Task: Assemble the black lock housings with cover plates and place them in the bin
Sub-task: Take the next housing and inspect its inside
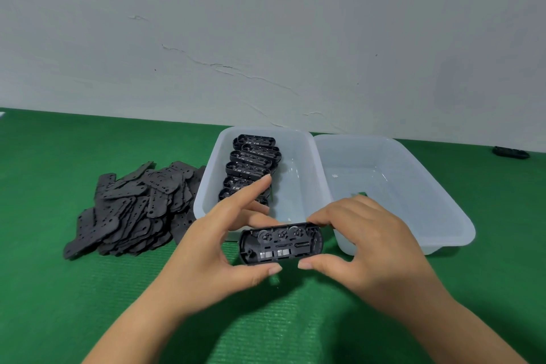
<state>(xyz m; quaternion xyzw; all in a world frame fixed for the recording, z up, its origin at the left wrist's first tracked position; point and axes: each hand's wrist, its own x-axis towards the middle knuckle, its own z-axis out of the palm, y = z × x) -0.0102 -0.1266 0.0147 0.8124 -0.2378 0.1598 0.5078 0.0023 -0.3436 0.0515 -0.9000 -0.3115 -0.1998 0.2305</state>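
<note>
Both hands (206,248) pinch housing (280,244) | black, uncovered, spring visible

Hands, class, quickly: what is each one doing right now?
Left hand: holds the left end of the open lock housing.
Right hand: holds the same housing's right end.

lock housing (280,244): looking like black moulded plastic, glossy, catching light on its rim; small metal-looking spring and pale bright inserts showing inside
cover plates (133,207): appearing as thin flat black sheet, matt, faintly grainy
left bin (206,186): showing as translucent whitish plastic, smooth, slightly frosted
right bin (443,216): looking the same, glossy on its floor
mat (59,304): appearing green, matt, finely ribbed
wall (266,23): looking painted, matt, cracking
</note>
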